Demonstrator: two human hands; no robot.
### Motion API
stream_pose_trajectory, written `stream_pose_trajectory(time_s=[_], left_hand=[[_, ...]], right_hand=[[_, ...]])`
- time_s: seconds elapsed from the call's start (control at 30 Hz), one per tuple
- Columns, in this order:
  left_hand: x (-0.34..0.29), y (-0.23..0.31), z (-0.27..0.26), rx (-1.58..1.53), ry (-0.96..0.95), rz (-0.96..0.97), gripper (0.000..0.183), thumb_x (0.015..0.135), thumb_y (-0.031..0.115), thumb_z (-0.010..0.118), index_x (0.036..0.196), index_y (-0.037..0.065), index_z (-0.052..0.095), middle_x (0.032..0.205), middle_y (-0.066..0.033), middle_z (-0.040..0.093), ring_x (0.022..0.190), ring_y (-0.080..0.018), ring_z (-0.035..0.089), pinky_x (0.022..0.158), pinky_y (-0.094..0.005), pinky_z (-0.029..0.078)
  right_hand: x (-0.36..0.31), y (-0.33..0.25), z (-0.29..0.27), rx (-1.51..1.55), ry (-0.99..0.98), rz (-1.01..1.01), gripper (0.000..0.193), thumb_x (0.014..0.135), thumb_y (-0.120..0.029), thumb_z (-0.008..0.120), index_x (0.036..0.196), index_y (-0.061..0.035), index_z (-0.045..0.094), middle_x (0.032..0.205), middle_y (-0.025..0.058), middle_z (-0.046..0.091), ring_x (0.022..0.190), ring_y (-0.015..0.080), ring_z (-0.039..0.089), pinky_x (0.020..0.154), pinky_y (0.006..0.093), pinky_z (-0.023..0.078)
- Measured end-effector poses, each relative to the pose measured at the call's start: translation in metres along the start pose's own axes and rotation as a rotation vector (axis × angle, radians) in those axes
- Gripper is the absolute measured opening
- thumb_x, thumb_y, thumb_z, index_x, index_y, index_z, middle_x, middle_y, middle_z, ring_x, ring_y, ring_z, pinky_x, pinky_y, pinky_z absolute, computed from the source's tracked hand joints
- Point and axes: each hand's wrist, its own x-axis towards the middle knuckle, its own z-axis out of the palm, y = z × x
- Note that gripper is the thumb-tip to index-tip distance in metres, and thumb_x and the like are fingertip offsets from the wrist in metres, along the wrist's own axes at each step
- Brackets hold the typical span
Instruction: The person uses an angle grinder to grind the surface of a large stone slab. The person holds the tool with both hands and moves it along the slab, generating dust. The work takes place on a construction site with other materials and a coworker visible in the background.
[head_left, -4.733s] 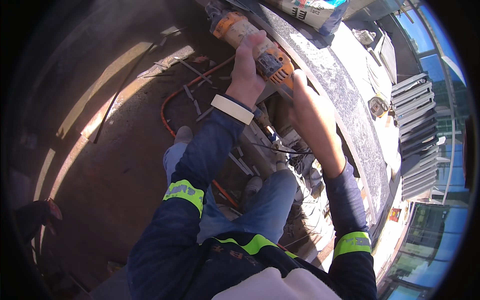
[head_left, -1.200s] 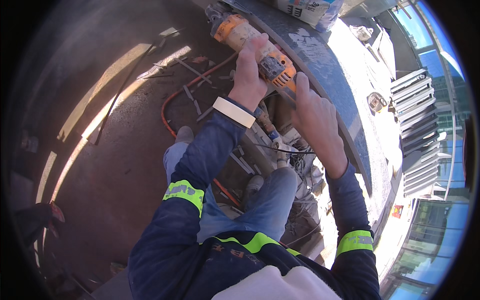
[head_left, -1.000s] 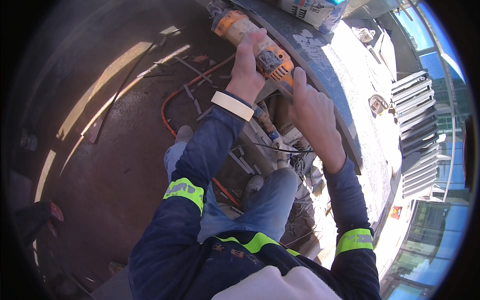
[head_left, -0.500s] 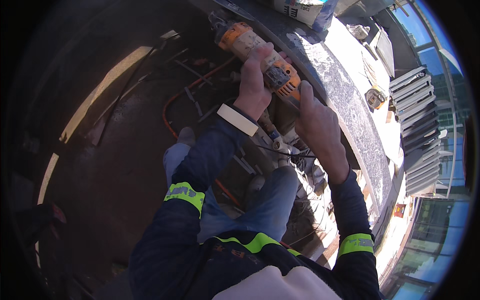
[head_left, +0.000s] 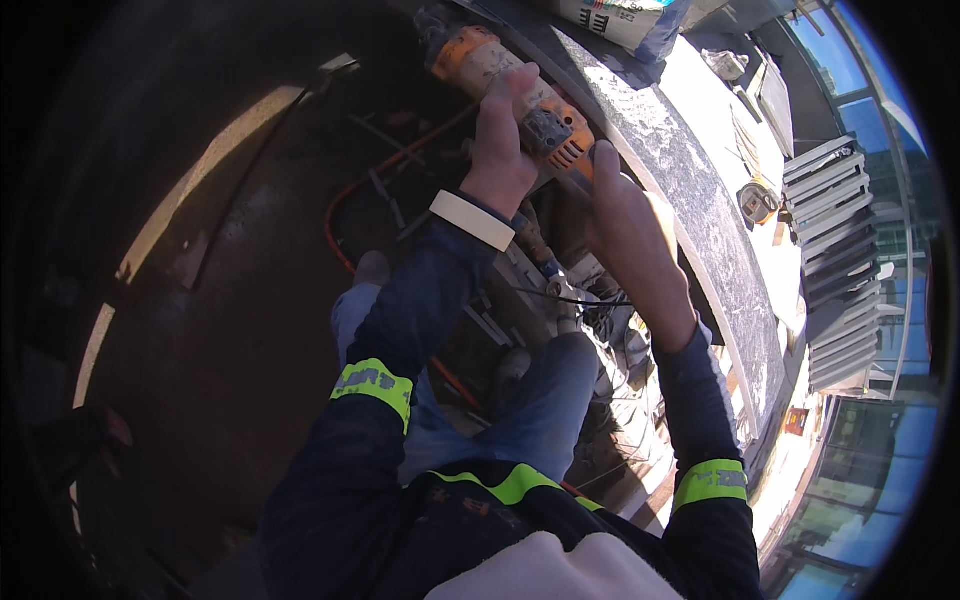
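An orange, dust-caked angle grinder (head_left: 490, 65) lies slantwise at the top centre, along the edge of a dark stone slab (head_left: 690, 190). My left hand (head_left: 503, 150) is wrapped round the middle of its body, the thumb on top. My right hand (head_left: 632, 220) is closed round the rear handle, with the thumb lying along it. The tool's head is at the far upper left end, dim and blurred, so its disc and whether it touches the slab cannot be made out. A pale roll of tape (head_left: 473, 220) sits round my left wrist.
On the slab's far end rests a bag (head_left: 625, 25). To the right are a tape measure (head_left: 757, 203) and stacked grey metal slats (head_left: 830, 250). An orange hose (head_left: 331, 225) curves across the floor near my feet. Pipe fittings (head_left: 560, 290) and a dark cable lie below the slab.
The grinder and both hands have shifted slightly up and to the left in view. Both hands keep the same grip. The bag and tape measure appear slightly further right.
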Motion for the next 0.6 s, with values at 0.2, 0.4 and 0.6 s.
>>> stream_pose_trajectory(time_s=[0.2,0.4,0.6], left_hand=[[0.022,0.012,-0.010,0.014,-0.010,0.023,0.038,0.096,0.028,0.076,0.123,0.005,0.062,0.108,-0.0084,0.072,0.101,-0.0270,0.076,0.094,-0.0438,0.064],[0.007,0.006,-0.003,0.011,0.020,-0.032,0.054,0.094,0.031,0.077,0.134,0.002,0.055,0.120,-0.0155,0.068,0.115,-0.0311,0.072,0.102,-0.0454,0.061],[-0.031,-0.012,0.011,0.014,-0.042,-0.080,0.076,0.094,0.035,0.077,0.150,-0.003,0.043,0.143,-0.0249,0.059,0.137,-0.0375,0.062,0.116,-0.0492,0.054]], right_hand=[[0.018,-0.009,0.005,-0.066,-0.019,0.010,0.049,0.093,0.001,0.064,0.136,-0.0002,0.040,0.090,0.0322,0.071,0.086,0.0541,0.072,0.074,0.0625,0.054],[0.006,-0.015,-0.008,-0.218,-0.087,0.122,0.049,0.095,-0.006,0.064,0.139,-0.0025,0.043,0.091,0.0283,0.074,0.084,0.0511,0.075,0.074,0.0617,0.057],[-0.026,-0.005,-0.017,-0.208,-0.066,0.141,0.061,0.089,-0.005,0.069,0.144,-0.0047,0.041,0.091,0.0278,0.075,0.082,0.0518,0.075,0.070,0.0640,0.056]])
